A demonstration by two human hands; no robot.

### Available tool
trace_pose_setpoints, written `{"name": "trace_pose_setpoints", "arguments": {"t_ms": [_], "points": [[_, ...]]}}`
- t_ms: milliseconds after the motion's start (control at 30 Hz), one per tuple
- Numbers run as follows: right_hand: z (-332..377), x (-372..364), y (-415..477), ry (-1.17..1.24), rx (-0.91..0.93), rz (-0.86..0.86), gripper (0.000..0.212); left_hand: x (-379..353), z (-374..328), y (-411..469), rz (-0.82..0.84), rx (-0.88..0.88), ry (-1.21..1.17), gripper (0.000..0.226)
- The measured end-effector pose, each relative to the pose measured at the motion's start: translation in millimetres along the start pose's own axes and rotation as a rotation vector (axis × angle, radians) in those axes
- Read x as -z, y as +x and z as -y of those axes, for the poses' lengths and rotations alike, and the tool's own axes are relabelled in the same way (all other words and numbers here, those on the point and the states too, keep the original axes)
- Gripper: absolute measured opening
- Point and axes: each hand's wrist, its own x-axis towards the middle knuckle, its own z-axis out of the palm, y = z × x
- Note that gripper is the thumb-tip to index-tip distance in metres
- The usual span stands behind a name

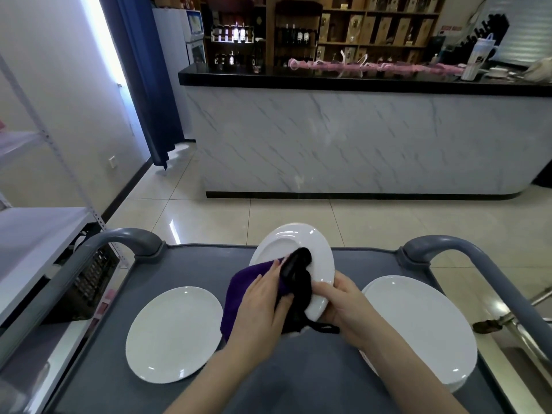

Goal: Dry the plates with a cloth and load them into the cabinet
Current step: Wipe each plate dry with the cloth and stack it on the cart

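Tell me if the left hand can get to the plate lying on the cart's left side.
Probably yes: the left plate lies uncovered on the cart beside the left hand, nothing between them. That hand holds the purple cloth against the raised plate, though.

bright daylight from the left window (98, 40), glossy floor (179, 228) glare, wide-angle edge distortion.
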Motion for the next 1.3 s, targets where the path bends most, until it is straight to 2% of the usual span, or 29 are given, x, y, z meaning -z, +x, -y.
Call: {"name": "trace_pose_setpoints", "arguments": {"t_ms": [67, 167, 233, 433, 733, 867, 900, 1000, 1100, 1200, 1300], "points": [[-4, -4, -3, -0.006, -0.024, 0.034, 0.037, 3, -2, 16, -0.018, 0.055, 0.006, 0.047], [-8, -10, -8, -0.033, -0.03, 0.073, 0.032, 10, 0, 32, 0.015, 0.084, 0.005, 0.052], [-5, -10, -9, -0.04, -0.005, 0.075, 0.03, 12, 5, 37, 0.015, 0.108, -0.035, 0.046], [6, 0, -15, -0.017, 0.039, 0.11, 0.029, 19, 28, 30, -0.139, 0.344, -0.126, 0.028], [8, -5, -6, 0.031, 0.067, 0.013, 0.035, -9, -16, -15, -0.107, 0.133, -0.19, 0.053], [2, -11, -7, -0.025, 0.042, 0.049, 0.02, -7, -41, 15, -0.08, 0.004, -0.144, 0.056], [1, -12, -9, -0.044, 0.031, 0.059, 0.021, -6, -41, 24, -0.048, -0.036, -0.101, 0.055], [-2, -9, -16, 0.018, 0.022, 0.127, 0.045, -6, -33, 44, 0.078, -0.098, 0.037, 0.05], [-2, -2, -21, -0.003, 0.042, 0.103, 0.03, -7, -28, 46, 0.101, -0.148, -0.002, 0.051], [-3, 4, -25, -0.035, 0.033, 0.099, 0.023, -6, -13, 49, -0.015, -0.01, -0.052, 0.04], [-2, 11, -30, -0.047, 0.026, 0.103, 0.031, -2, 10, 46, -0.043, 0.184, -0.092, 0.027]]}}
